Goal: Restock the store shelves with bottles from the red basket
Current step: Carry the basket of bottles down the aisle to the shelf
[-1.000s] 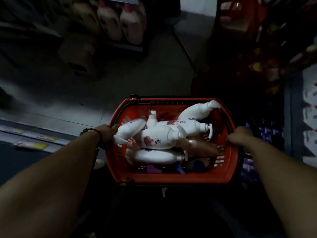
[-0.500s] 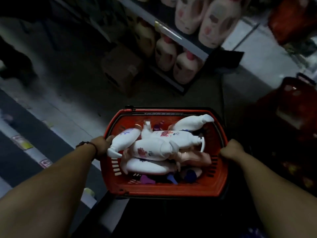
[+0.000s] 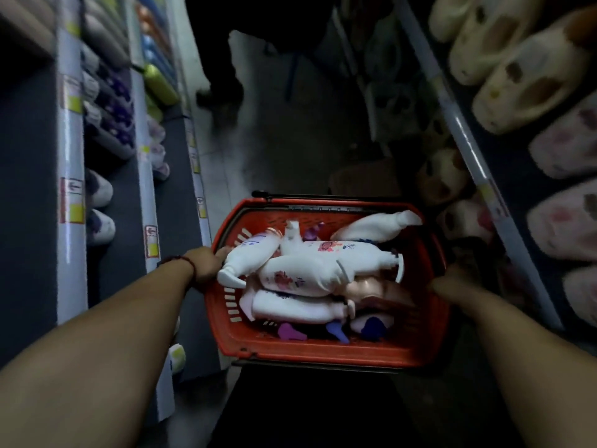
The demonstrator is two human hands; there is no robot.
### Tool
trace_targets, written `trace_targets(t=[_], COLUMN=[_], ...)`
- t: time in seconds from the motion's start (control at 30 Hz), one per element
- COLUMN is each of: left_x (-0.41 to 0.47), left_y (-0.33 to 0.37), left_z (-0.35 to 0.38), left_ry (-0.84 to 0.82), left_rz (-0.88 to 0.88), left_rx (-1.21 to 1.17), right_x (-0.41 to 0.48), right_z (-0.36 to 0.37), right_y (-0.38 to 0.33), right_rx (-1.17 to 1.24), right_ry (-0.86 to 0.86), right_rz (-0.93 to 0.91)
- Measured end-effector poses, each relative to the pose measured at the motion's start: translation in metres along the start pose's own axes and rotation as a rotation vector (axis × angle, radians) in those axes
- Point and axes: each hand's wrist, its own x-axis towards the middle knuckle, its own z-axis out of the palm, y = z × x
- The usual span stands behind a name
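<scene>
I carry the red basket [image 3: 323, 352] in front of me at waist height, between two shelf rows. My left hand [image 3: 206, 265] grips its left rim and my right hand [image 3: 447, 286] grips its right rim. Inside lie several white pump bottles [image 3: 310, 273] with pink flower labels, piled on their sides, plus a peach-coloured bottle [image 3: 371, 287] and purple and blue caps [image 3: 336, 329] near the bottom. A red string bracelet circles my left wrist.
Left shelves [image 3: 145, 176] hold rows of bottles with price tags on the rails. Right shelves [image 3: 478, 169] carry large cream and pink jugs [image 3: 517, 76]. A person's dark legs [image 3: 223, 69] stand ahead in the narrow aisle. A cardboard box [image 3: 361, 181] sits on the floor.
The view has swung round from an open floor by a jug shelf into a narrow aisle between two shelf rows. Both hands keep the same grip on the basket.
</scene>
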Motion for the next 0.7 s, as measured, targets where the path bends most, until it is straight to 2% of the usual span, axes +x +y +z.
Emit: trace_targets(t=[0.23,0.47,0.7], left_x=[0.093,0.122,0.144], left_y=[-0.029,-0.053,-0.092], left_z=[-0.059,-0.118,-0.151], left_ry=[-0.037,0.019,0.125], left_rz=[-0.175,-0.297,-0.464], left_rx=[-0.256,-0.438,-0.597], right_x=[0.083,0.148,0.174], right_z=[-0.027,-0.026,0.0], right_y=[-0.184,-0.346,-0.501], right_rx=[-0.256,-0.463,-0.619], right_ry=[-0.004,-0.031,-0.039], right_rz=[-0.089,-0.24,-0.373])
